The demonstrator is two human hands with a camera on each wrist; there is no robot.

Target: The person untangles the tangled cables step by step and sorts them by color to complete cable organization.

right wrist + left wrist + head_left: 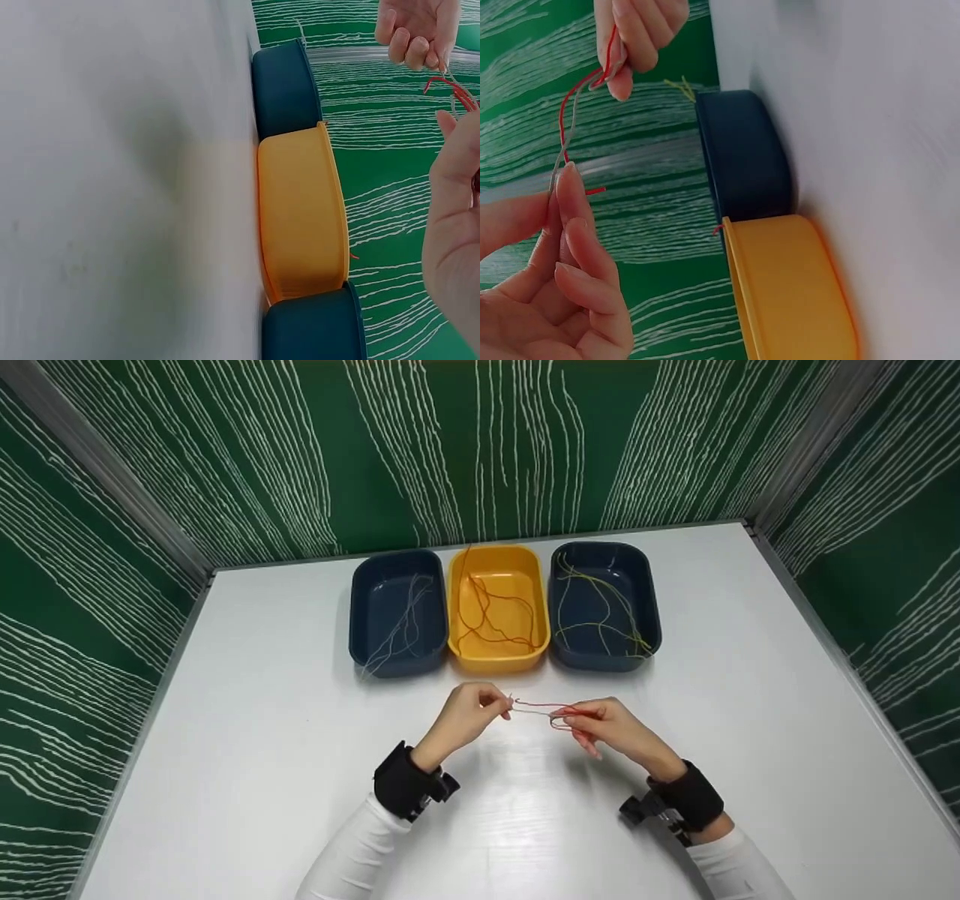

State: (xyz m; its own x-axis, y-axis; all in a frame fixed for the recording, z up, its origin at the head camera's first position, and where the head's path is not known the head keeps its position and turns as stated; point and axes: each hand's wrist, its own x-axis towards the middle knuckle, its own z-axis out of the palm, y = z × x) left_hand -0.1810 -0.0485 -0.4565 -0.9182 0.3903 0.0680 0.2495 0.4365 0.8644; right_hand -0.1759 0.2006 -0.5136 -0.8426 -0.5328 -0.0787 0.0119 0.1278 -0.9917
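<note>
Over the white table, in front of the bins, my left hand [466, 712] pinches a thin grey wire [575, 112] between thumb and fingertips. The wire stretches across to my right hand [616, 729], whose fingers grip it together with a looped red wire [541, 704]. One free red end points toward the left fingertips in the head view. In the left wrist view the red and grey strands run side by side and cross close to the left fingers. The right palm hides part of the bundle in the right wrist view.
Behind the hands stand three bins side by side: a dark blue one [397, 666] with grey wires [411, 607], a yellow one [499, 664] with red-orange wires [486, 611], and another dark blue one [604, 661] with yellow wires [619, 596]. Green, white-streaked panels [375, 457] enclose the table [262, 697].
</note>
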